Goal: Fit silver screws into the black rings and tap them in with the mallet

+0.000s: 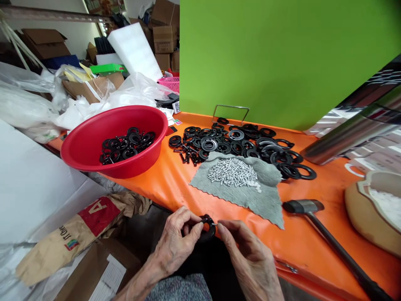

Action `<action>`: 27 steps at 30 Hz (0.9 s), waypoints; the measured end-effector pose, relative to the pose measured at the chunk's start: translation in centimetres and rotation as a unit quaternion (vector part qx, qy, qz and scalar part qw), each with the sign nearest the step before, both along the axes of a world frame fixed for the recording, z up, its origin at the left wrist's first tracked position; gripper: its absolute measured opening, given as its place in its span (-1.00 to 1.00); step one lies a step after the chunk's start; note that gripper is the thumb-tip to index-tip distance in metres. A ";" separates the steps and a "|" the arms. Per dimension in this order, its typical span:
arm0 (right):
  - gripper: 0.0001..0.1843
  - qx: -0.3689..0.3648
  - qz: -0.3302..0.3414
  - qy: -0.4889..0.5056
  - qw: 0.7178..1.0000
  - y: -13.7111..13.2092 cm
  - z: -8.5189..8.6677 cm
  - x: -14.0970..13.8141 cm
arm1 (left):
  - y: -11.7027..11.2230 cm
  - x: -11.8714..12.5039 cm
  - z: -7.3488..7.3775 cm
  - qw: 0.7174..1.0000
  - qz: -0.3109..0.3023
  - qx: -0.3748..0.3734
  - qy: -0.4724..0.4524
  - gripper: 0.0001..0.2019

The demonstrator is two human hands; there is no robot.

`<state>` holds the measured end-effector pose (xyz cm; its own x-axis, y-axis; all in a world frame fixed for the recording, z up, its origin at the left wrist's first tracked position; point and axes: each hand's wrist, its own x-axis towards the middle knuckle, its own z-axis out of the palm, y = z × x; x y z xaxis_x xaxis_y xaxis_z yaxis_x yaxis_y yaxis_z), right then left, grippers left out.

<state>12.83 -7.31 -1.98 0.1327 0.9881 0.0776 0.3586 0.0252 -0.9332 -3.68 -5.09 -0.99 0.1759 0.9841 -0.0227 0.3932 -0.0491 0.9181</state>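
In front of the table edge, my left hand (175, 240) pinches a black ring (211, 232) between thumb and fingers. My right hand (249, 255) is closed at the ring's right side, its thumb and forefinger on a small silvery pin (215, 225) that touches the ring. How deep the pin sits cannot be made out. Beyond my hands, a heap of silver pins (232, 172) lies on a grey cloth (265, 205). Behind it are piled black rings (222, 147) in several sizes, with short black rods (188, 155) at the pile's left.
A red basin (147, 161) holding black parts stands at the left of the orange table (169, 184). To the right lie a hammer (332, 238) and a tan tub (360, 209) with white contents. A green panel (282, 54) rises behind; a shiny metal tube (338, 138) leans at right.
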 end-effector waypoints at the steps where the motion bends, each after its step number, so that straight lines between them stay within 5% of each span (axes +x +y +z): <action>1: -0.75 0.001 0.012 -0.012 1.000 -0.1 -0.2 0.1 | -0.1 0.0 -0.1 1.000 0.000 0.004 0.003 -0.88; 13: -0.78 -0.010 0.037 -0.025 0.999 -0.5 0.0 -0.1 | -0.4 0.1 -0.2 0.996 -0.016 0.069 0.045 -0.87; 20: -0.84 0.096 0.037 -0.107 0.989 -0.5 -0.9 -0.2 | -0.7 0.3 -0.3 0.990 -0.027 0.122 0.061 -0.88; 27: -0.82 0.223 0.029 -0.238 0.945 -0.7 -0.9 -1.1 | -1.1 0.3 -0.9 0.981 -0.023 0.177 0.072 -0.88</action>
